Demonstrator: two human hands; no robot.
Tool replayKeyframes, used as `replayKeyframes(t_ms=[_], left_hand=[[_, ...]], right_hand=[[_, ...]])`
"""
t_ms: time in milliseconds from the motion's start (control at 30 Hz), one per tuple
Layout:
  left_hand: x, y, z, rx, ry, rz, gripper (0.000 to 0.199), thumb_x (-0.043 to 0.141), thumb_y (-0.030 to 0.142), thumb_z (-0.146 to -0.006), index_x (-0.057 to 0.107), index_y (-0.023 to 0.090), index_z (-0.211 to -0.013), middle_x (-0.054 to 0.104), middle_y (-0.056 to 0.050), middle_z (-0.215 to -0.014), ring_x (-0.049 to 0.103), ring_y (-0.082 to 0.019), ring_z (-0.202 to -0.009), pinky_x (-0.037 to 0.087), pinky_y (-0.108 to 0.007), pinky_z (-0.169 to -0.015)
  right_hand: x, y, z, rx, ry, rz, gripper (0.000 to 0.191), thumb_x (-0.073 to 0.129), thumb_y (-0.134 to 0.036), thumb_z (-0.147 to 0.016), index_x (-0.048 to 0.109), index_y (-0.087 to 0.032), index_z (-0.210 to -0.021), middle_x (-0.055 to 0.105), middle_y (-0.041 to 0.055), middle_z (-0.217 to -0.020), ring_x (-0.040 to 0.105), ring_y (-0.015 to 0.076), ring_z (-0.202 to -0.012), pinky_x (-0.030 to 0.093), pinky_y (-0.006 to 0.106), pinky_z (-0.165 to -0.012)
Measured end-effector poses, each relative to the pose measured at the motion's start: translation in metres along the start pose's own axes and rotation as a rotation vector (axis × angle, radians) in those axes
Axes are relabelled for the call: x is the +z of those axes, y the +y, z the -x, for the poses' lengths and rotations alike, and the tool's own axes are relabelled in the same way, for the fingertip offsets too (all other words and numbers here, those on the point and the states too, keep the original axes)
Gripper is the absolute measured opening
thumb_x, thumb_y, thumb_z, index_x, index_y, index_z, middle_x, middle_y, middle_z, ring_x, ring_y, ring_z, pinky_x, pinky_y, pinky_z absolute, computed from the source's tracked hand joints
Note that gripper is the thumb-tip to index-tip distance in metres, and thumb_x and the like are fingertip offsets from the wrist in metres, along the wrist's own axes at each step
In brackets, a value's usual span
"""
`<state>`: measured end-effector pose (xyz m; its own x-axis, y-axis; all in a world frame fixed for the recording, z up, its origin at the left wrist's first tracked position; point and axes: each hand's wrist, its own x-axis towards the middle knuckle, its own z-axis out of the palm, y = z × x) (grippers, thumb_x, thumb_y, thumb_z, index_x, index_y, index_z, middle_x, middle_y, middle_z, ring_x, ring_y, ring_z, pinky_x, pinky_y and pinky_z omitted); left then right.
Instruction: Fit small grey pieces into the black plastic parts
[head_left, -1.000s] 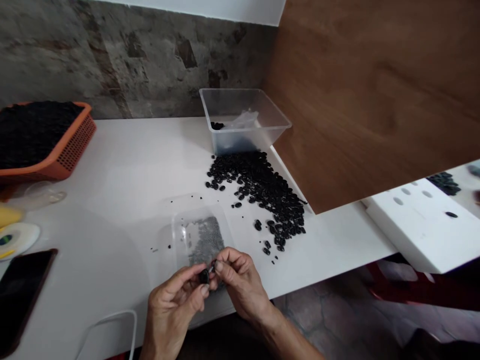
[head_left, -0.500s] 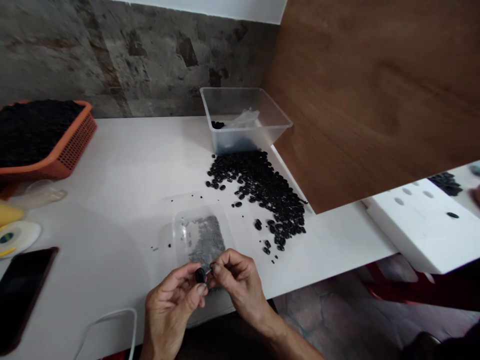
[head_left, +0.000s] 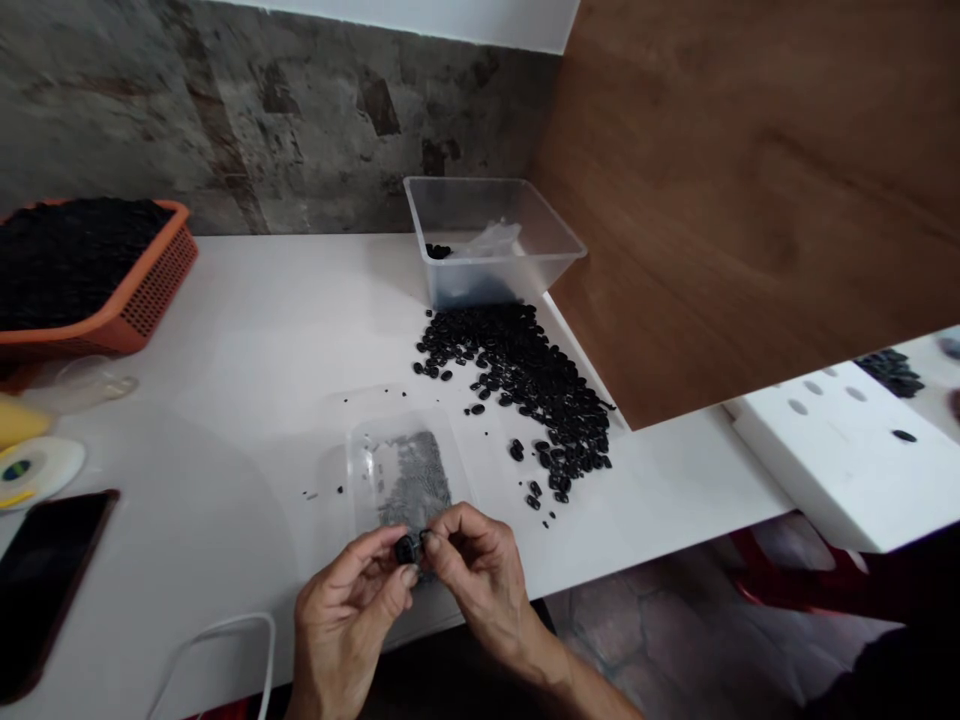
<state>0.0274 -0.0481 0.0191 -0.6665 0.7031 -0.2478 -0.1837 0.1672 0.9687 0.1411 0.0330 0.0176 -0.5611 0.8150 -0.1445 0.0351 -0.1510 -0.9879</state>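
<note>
Head view: the left hand has its grip closed on a black oval piece, pinched between thumb and fingers and held above the near end of a shallow clear tray. The right hand is just beside it, its grip pinched on a small dark bit close against the oval piece; whether the two are joined is too small to tell. Small grey pieces lie in the tray, which rests on the white table.

Beyond the tray and to its right, a loose pile of black pieces spreads over the table, a few lying apart at its edges. The far end of the pile meets the foot of a deep clear bin, which holds a crumpled plastic bag and more black pieces. At the far left stands an orange basket heaped with black material. Nearer on that side lie a clear plastic item, a yellow object, a white roll and a dark phone; a white cable curves near the left hand. On the right, a brown panel slants over the table, and past it a white block carries one black oval.
</note>
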Motion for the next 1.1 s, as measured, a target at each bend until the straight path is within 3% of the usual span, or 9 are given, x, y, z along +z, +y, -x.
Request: replayKeyframes(t_ms=[233,433,633,767,967,1100], left_hand=[[0.002,0.003,0.003,0.035,0.037,-0.057,0.022,0.075,0.024,-0.066,0.077,0.025,-0.087,0.067,0.003,-0.066,0.059,-0.009,-0.051,0.051,-0.015,-0.050],[-0.011,-0.009,-0.006,0.123,-0.131,-0.109,0.023,0.075,0.024,-0.070,0.077,0.024,-0.093,0.070,0.000,-0.068,0.063,-0.011,-0.050,0.055,-0.018,-0.050],[-0.012,-0.007,-0.005,0.165,-0.138,-0.103,0.024,0.074,0.021,-0.072,0.077,0.026,-0.095,0.071,0.001,-0.069,0.064,-0.011,-0.050,0.055,-0.017,-0.051],[-0.014,-0.006,-0.007,0.194,-0.202,-0.108,0.027,0.074,0.019,-0.072,0.076,0.030,-0.097,0.072,0.002,-0.070,0.065,-0.010,-0.050,0.056,-0.016,-0.052],[-0.015,-0.008,-0.007,0.179,-0.198,-0.099,0.027,0.073,0.019,-0.073,0.076,0.030,-0.098,0.072,0.002,-0.072,0.067,-0.011,-0.052,0.057,-0.018,-0.053],[-0.010,-0.006,-0.002,0.158,-0.108,-0.082,0.024,0.074,0.022,-0.072,0.076,0.027,-0.096,0.072,0.002,-0.070,0.065,-0.010,-0.050,0.056,-0.017,-0.052]], right_hand=[[0.000,-0.007,0.000,-0.001,-0.033,-0.007,0.027,0.059,-0.035,-0.087,0.056,-0.015,-0.070,0.051,-0.0006,-0.063,0.046,0.0110,-0.061,0.039,0.024,-0.059],[0.000,-0.009,-0.002,0.043,-0.094,-0.131,0.030,0.060,-0.038,-0.088,0.059,-0.013,-0.072,0.054,0.0001,-0.063,0.049,0.0106,-0.061,0.040,0.023,-0.060],[-0.001,-0.008,0.000,0.048,-0.099,-0.090,0.032,0.061,-0.039,-0.088,0.060,-0.012,-0.071,0.049,-0.0011,-0.062,0.046,0.0102,-0.061,0.037,0.023,-0.059],[-0.001,-0.010,0.002,0.036,-0.087,-0.075,0.032,0.061,-0.039,-0.088,0.058,-0.013,-0.070,0.046,-0.0022,-0.062,0.040,0.0087,-0.060,0.034,0.021,-0.057],[0.002,-0.016,0.003,0.017,-0.098,-0.145,0.030,0.060,-0.037,-0.089,0.055,-0.014,-0.070,0.047,-0.0027,-0.060,0.042,0.0077,-0.057,0.038,0.019,-0.056],[0.008,-0.017,0.002,-0.004,-0.082,-0.273,0.030,0.059,-0.036,-0.090,0.050,-0.015,-0.070,0.048,-0.0033,-0.060,0.046,0.0067,-0.052,0.044,0.019,-0.056]])
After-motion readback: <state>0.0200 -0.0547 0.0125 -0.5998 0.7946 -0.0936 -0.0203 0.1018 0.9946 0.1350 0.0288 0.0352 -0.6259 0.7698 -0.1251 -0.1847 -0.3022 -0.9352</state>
